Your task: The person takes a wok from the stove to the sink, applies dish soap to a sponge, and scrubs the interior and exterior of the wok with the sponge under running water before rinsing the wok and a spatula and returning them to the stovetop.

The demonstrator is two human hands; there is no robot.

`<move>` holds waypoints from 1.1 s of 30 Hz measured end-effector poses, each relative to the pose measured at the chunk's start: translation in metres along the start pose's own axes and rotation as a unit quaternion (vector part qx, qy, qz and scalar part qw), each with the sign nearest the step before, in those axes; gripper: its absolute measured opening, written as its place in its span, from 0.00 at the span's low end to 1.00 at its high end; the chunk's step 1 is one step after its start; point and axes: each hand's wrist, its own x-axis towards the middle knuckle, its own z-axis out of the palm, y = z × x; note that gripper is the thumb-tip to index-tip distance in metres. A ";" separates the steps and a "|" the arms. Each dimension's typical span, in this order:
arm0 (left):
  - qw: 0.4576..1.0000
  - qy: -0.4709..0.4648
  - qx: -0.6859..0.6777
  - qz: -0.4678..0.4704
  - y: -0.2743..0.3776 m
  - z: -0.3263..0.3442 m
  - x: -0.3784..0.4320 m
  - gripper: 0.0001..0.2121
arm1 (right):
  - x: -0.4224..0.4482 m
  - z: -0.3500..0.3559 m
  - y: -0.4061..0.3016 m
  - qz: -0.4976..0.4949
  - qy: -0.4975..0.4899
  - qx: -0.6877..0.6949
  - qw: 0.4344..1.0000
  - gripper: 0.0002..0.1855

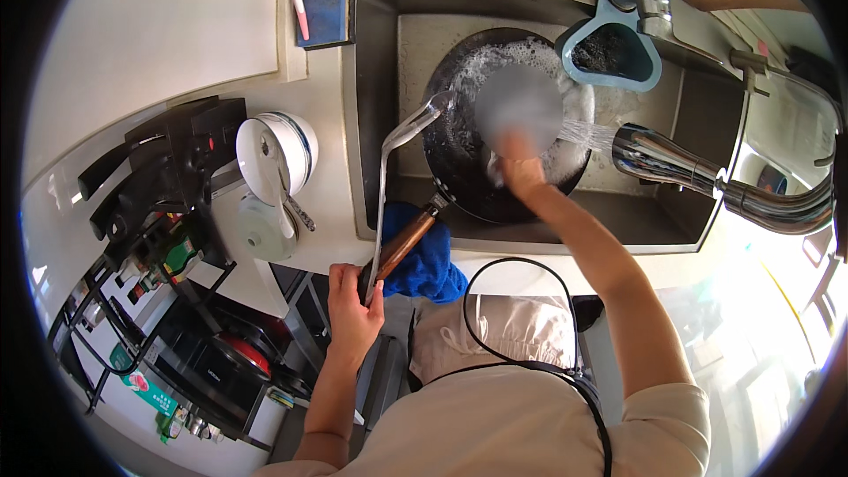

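A dark frying pan (457, 172) with soapy suds and water inside rests in the sink. My left hand (358, 308) is closed around the end of its wooden handle (405, 242) together with a long metal utensil (384, 192), whose curved head reaches over the pan's left side. Over the pan is my right hand (522, 159); a grey blur covers its fingers, so what they hold, if anything, is hidden. Water sprays from a chrome faucet head (652, 152) toward the pan. Beneath the pan handle a blue cloth (424, 265) hangs over the counter's front edge.
The steel sink (377, 106) has a blue corner strainer (646, 73) hanging at its back right. Stacked white bowls (298, 159) with spoons stand left, beside a black knife block (225, 119). A blue box (324, 6) lies behind. A black cable (503, 265) loops before my waist.
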 end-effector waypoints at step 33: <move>0.999 0.010 0.019 -0.025 -0.019 -0.010 -0.005 0.15 | 0.029 -0.107 -0.067 -0.133 -0.164 0.420 0.883 0.20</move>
